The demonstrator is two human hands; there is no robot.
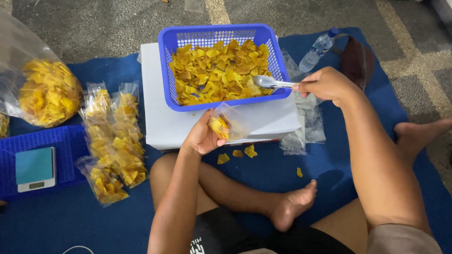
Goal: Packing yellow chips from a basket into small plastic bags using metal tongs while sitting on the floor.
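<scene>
There are two blue baskets [221, 35] [61, 141], one white box [155, 94], one scale [35, 168], one water bottle [319, 49], one large bag of chips [44, 91] far left, and roughly five filled small packets [113, 141] (they overlap, so the count is uncertain).

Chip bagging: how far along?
Done: several filled bags lie on the blue mat. In hand: the left hand holds a small clear bag, partly filled; the right hand holds metal tongs over the chips. Left: the blue basket looks nearly full, and empty bags wait beside the box.
</scene>
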